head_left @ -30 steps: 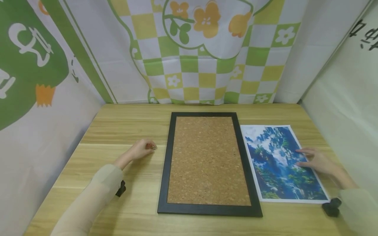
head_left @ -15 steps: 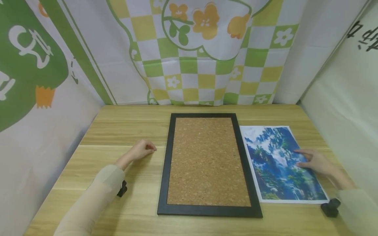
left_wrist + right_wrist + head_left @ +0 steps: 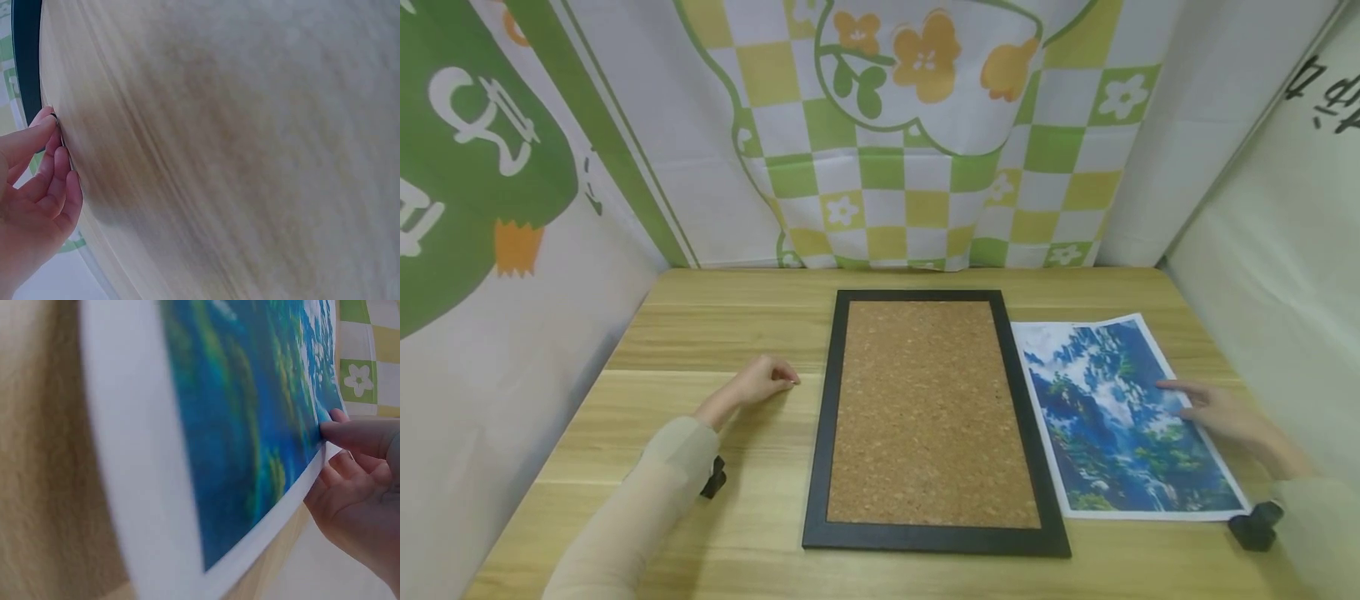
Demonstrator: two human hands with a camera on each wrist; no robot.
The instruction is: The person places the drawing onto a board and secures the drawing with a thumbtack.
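Note:
My right hand (image 3: 1223, 412) pinches the right edge of a landscape print (image 3: 1112, 417) with a white border. In the right wrist view the thumb lies on the printed face of the print (image 3: 237, 425), and other fingers are behind the sheet. That edge is bent up off the table. My left hand (image 3: 763, 380) is left of the cork board (image 3: 936, 417), its fingertips together just above the wood. Between thumb and forefinger in the left wrist view sits a tiny dark-tipped thing (image 3: 54, 116), mostly hidden and too small to identify.
The black-framed cork board lies flat in the middle of the wooden table (image 3: 752, 517), with the print's left edge close against its frame. A patterned cloth (image 3: 887, 183) hangs at the back edge. Printed sheets (image 3: 467, 417) stand as walls at both sides.
My right hand has moved slightly to the right and now lifts the right side of the print, which lay flat before. The left hand has barely moved.

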